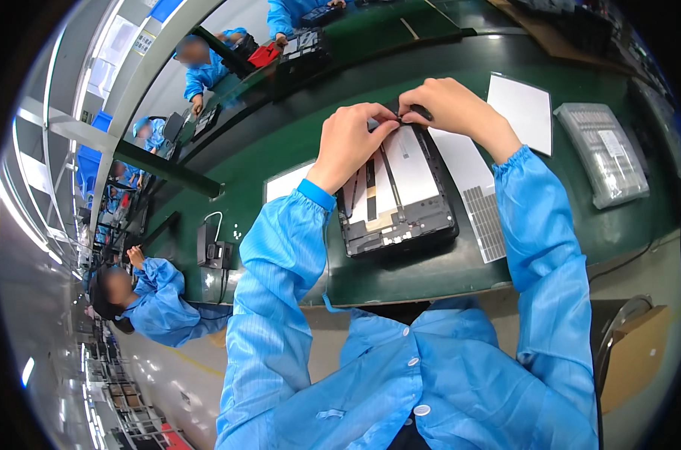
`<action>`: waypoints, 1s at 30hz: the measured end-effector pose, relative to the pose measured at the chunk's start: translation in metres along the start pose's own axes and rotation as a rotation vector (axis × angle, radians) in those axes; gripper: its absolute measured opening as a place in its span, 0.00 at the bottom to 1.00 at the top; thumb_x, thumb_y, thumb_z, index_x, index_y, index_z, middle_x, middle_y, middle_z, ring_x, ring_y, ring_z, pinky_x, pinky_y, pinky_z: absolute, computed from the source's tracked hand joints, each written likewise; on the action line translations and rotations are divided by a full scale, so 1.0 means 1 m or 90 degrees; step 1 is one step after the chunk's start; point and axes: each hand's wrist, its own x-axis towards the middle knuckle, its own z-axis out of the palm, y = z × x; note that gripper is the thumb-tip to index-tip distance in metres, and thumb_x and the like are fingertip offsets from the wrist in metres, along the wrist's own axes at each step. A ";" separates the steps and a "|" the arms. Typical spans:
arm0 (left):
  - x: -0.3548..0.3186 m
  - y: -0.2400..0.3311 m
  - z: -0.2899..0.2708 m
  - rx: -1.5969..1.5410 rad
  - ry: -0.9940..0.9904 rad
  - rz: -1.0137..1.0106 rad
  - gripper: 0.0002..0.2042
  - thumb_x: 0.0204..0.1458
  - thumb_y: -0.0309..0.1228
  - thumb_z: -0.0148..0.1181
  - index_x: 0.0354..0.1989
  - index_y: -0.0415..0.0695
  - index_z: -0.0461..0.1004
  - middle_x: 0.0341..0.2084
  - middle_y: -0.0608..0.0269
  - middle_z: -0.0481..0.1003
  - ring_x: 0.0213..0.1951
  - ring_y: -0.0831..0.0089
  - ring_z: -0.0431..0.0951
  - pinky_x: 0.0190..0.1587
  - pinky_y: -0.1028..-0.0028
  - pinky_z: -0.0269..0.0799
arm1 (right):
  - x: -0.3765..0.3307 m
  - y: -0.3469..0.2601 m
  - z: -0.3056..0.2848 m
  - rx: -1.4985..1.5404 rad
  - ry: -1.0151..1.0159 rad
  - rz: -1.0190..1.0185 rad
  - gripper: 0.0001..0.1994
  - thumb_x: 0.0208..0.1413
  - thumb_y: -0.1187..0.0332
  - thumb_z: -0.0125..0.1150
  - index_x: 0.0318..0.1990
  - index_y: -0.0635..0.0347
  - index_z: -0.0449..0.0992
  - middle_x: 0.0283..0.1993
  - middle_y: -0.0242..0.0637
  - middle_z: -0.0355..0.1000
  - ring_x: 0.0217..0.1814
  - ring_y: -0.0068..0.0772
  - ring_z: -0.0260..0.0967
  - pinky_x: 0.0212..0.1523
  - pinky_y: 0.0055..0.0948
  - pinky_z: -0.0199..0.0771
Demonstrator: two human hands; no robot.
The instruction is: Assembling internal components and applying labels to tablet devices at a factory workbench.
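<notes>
An opened tablet lies on the green bench in front of me, with white panels, dark strips and a black frame showing inside. My left hand is closed in a pinch at its far edge; what sits between the fingertips is too small to make out. Beside it my right hand is closed, its fingertips almost touching the left ones. A small black piece shows under its fingers; its kind is unclear. Both hands partly cover the far end of the tablet.
Right of the tablet lie a white sheet with a grey grid, another white sheet and a plastic-wrapped stack. Left are a small black device and a white sheet. Co-workers in blue sit beyond a dark rail.
</notes>
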 end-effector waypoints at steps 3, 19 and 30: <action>0.003 0.002 0.003 0.025 0.041 -0.004 0.06 0.49 0.31 0.64 0.33 0.44 0.83 0.30 0.60 0.82 0.34 0.58 0.81 0.38 0.64 0.76 | 0.001 -0.002 -0.001 -0.012 -0.029 0.040 0.05 0.55 0.65 0.65 0.36 0.55 0.80 0.32 0.37 0.80 0.36 0.45 0.76 0.38 0.39 0.76; 0.006 0.005 0.006 0.114 0.010 0.068 0.07 0.45 0.29 0.63 0.31 0.40 0.82 0.28 0.57 0.80 0.30 0.56 0.81 0.35 0.65 0.76 | 0.008 0.023 0.030 0.449 -0.110 0.206 0.14 0.57 0.60 0.65 0.40 0.60 0.72 0.27 0.34 0.72 0.24 0.23 0.69 0.27 0.25 0.69; 0.013 -0.005 -0.003 -0.053 -0.084 -0.015 0.07 0.52 0.29 0.62 0.34 0.38 0.81 0.24 0.58 0.80 0.22 0.67 0.79 0.29 0.71 0.73 | 0.006 0.028 0.040 0.453 -0.068 0.268 0.19 0.54 0.55 0.69 0.40 0.57 0.69 0.25 0.30 0.71 0.23 0.21 0.68 0.24 0.24 0.65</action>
